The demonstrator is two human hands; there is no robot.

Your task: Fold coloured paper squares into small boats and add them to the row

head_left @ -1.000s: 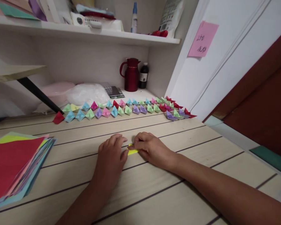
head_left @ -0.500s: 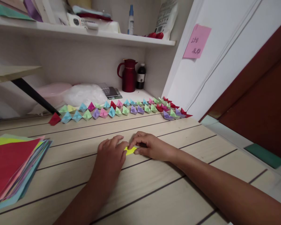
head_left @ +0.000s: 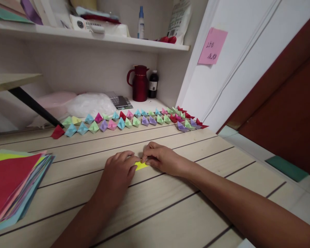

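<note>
A small piece of yellow paper (head_left: 141,165) lies on the striped wooden table (head_left: 155,196), partly covered by my fingers. My left hand (head_left: 121,168) presses on its left side, thumb and index finger at the edge. From the right, my right hand (head_left: 158,157) pinches the paper's upper right part with bent fingers. The fingertips of both hands nearly meet at its top edge. How the paper is folded under the fingers I cannot make out. Beyond my hands stand rows of folded paper boats (head_left: 121,123) in several colours.
A stack of coloured paper sheets (head_left: 12,186) lies at the left. Behind the boats are a white plastic bag (head_left: 91,105), a red jug (head_left: 140,84) and a dark bottle (head_left: 153,85). A black strut (head_left: 36,106) slants down at the left. A shelf (head_left: 93,38) runs above.
The whole view has shifted slightly. My right fingers have closed in more on the yellow paper's top edge, and the left hand stays on its left side.
</note>
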